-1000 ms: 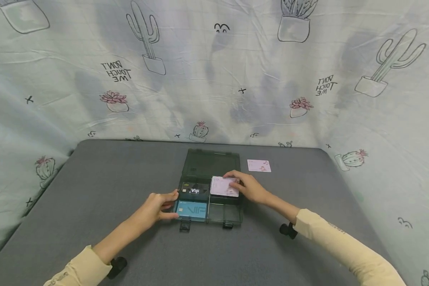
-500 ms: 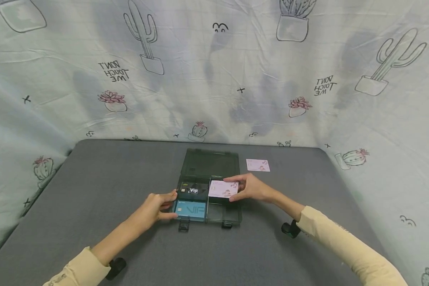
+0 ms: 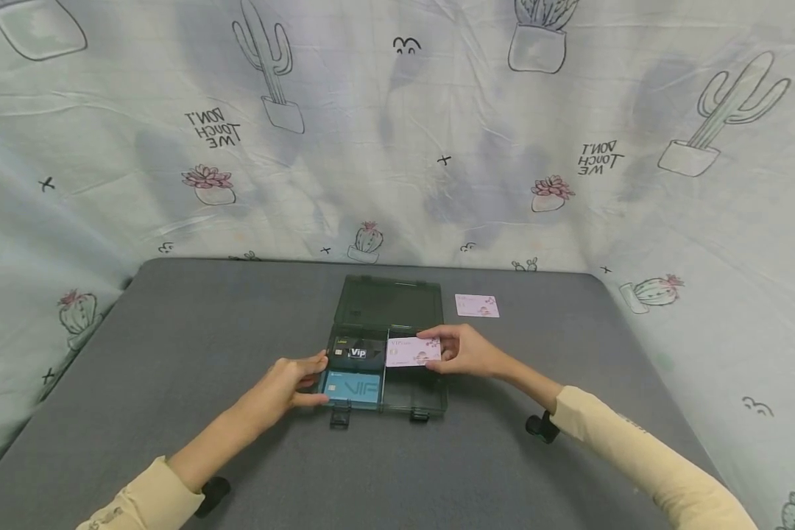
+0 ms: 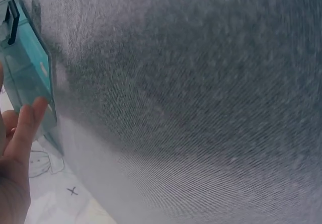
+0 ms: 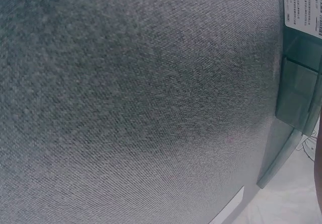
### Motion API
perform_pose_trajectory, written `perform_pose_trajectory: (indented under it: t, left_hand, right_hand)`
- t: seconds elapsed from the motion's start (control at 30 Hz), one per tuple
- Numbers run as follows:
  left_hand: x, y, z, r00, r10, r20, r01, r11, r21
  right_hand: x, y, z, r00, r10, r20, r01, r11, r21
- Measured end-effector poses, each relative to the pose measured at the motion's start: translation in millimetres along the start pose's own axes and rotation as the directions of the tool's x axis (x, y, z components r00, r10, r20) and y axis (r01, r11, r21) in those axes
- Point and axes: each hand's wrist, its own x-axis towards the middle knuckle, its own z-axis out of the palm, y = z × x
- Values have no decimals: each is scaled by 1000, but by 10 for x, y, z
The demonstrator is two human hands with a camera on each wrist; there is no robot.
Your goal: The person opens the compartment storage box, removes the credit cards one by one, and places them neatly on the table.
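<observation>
A dark green see-through plastic box (image 3: 414, 394) lies open on the table, its lid (image 3: 389, 303) folded back. My left hand (image 3: 288, 384) holds the box's left side, its index finger on the rim and thumb near the front corner. In the left wrist view, fingertips touch the box's side wall (image 4: 35, 58). My right hand (image 3: 470, 351) pinches a pink VIP card (image 3: 407, 352) by its right end, over the back right compartment. A black Vip card (image 3: 358, 353) lies in the back left compartment, a blue VIP card (image 3: 351, 388) in the front left.
Another pink card (image 3: 477, 305) lies on the grey table (image 3: 252, 309), right of the lid. Two black latches hang at the box's front edge, the left one (image 3: 340, 417) lower. A printed white cloth (image 3: 384, 147) hangs behind and beside the table.
My right hand has shifted from fingers over the pink card to a pinch on its right end. The card has moved slightly toward the front. My left hand stays on the box.
</observation>
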Motion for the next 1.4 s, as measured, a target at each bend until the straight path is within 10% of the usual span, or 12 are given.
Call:
perform_pose_trajectory:
  t: [0.5,1.4]
  left_hand:
    - [-10,98,84,997,-68,-43,68,998,1]
    - [-9,62,121,996,-5,-86,10,998,64]
  right_hand:
    - [-132,-21,-23,1000,16,-18,-12,982,187]
    - [-200,-12,-118,999,36,-23,-28,958,286]
